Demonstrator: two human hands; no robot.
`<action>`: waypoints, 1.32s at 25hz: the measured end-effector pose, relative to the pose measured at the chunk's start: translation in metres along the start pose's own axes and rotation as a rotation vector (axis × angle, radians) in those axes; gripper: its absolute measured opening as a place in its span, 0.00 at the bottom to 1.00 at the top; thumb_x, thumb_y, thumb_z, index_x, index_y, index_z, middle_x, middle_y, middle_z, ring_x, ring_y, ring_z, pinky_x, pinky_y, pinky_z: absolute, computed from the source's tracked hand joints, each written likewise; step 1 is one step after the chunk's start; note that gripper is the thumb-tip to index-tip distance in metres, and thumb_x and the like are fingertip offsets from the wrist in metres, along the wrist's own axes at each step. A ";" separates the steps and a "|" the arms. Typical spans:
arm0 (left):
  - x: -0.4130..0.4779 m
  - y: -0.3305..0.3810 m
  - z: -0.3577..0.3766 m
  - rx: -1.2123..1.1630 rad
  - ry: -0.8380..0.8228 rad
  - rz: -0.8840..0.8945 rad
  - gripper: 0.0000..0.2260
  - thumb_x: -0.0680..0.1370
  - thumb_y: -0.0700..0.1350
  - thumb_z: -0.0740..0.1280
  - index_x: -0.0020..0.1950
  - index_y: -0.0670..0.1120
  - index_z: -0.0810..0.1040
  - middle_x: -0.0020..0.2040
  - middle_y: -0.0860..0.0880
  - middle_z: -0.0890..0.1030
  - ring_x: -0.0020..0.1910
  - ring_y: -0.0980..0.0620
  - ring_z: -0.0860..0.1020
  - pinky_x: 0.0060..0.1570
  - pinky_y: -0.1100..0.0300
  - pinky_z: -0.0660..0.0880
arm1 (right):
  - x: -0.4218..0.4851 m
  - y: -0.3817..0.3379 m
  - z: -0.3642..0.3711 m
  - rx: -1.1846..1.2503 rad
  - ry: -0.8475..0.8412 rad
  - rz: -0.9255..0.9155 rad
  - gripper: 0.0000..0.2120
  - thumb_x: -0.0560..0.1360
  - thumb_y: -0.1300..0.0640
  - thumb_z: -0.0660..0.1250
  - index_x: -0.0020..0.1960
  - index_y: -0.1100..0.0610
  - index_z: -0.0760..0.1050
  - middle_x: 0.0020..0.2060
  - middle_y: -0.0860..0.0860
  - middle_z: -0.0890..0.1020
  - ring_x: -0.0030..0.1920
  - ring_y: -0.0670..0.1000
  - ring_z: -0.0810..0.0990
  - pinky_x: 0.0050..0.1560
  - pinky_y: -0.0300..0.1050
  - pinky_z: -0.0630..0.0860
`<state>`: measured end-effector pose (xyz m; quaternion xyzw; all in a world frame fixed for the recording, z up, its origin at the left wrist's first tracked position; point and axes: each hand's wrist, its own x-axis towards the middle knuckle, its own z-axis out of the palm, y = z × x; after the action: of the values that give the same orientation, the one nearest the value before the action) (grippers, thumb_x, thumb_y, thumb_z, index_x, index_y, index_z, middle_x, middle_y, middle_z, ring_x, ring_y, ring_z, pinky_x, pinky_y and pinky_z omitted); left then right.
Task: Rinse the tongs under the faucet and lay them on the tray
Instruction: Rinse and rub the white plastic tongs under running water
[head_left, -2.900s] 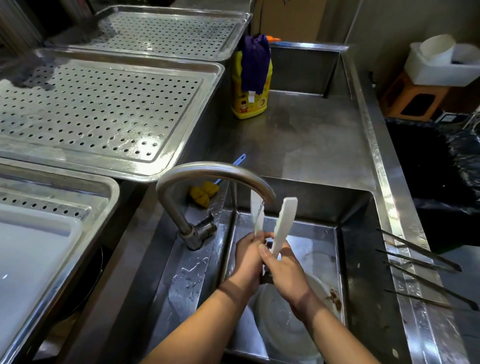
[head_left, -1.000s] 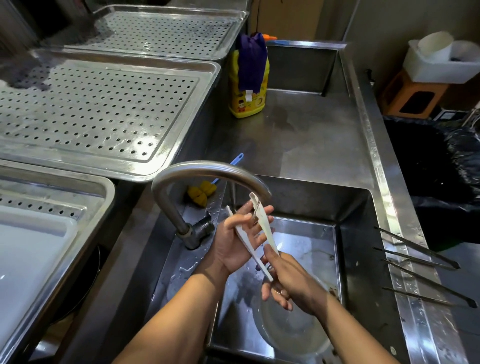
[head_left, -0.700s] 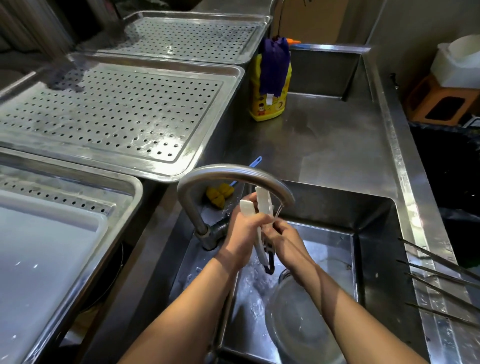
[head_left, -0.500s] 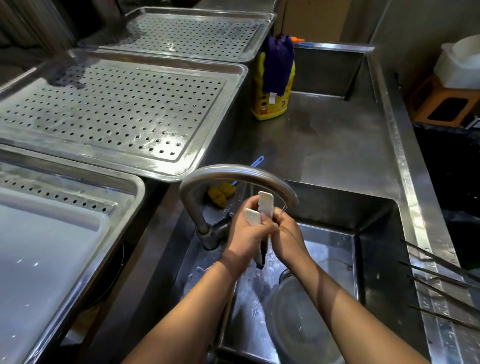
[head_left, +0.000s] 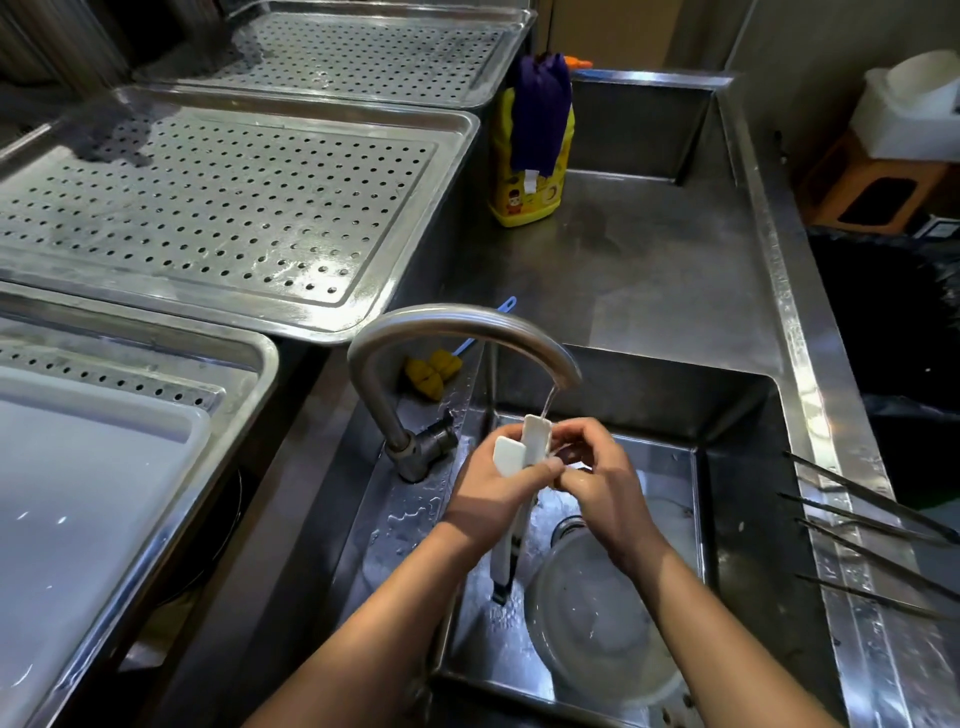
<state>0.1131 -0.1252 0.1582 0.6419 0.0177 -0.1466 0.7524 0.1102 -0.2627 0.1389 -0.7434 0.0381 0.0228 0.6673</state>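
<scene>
White plastic tongs (head_left: 525, 448) stand nearly upright over the sink (head_left: 737, 467), tips up, their dark hinge end hanging below my hands. My left hand (head_left: 496, 501) is wrapped around their middle. My right hand (head_left: 597, 483) is closed on the tongs' right side, fingers curled against the tips. A thin stream of water from the curved steel faucet (head_left: 457, 327) lands on the upper tip. A perforated steel tray (head_left: 218, 208) lies to the far left, with another perforated tray (head_left: 363, 47) behind it.
A clear glass bowl (head_left: 597, 613) lies in the sink under my arms. Several long metal tongs (head_left: 872, 535) rest across the sink's right rim. A yellow detergent bottle (head_left: 530, 156) with a purple cloth stands on the counter. A white board (head_left: 78, 509) fills the near-left tray.
The tongs went from spread apart and slanted to squeezed together and upright under the stream. My right hand rose from their lower end to the tips. The view shifted slightly left.
</scene>
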 end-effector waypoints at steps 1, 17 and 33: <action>-0.001 0.002 -0.001 0.022 0.005 0.010 0.14 0.67 0.39 0.71 0.52 0.45 0.78 0.43 0.48 0.82 0.41 0.55 0.80 0.43 0.61 0.78 | 0.001 -0.004 -0.003 0.029 -0.022 0.001 0.15 0.67 0.63 0.68 0.50 0.49 0.81 0.42 0.47 0.84 0.38 0.45 0.79 0.37 0.42 0.77; 0.051 0.036 0.000 -0.068 0.132 0.068 0.09 0.65 0.36 0.68 0.44 0.39 0.79 0.39 0.41 0.78 0.41 0.44 0.77 0.47 0.44 0.75 | 0.028 -0.026 0.005 0.092 -0.029 0.156 0.11 0.84 0.54 0.59 0.54 0.56 0.79 0.47 0.56 0.85 0.45 0.49 0.83 0.48 0.46 0.79; 0.019 0.023 -0.032 0.030 0.153 0.050 0.17 0.76 0.54 0.67 0.62 0.49 0.78 0.58 0.47 0.83 0.60 0.49 0.80 0.61 0.52 0.75 | 0.059 -0.014 0.026 0.225 -0.165 0.337 0.18 0.61 0.66 0.73 0.47 0.51 0.75 0.29 0.49 0.76 0.25 0.47 0.72 0.25 0.39 0.68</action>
<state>0.1417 -0.0945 0.1705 0.6628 0.0567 -0.0786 0.7425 0.1703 -0.2371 0.1446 -0.6430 0.1097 0.1904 0.7337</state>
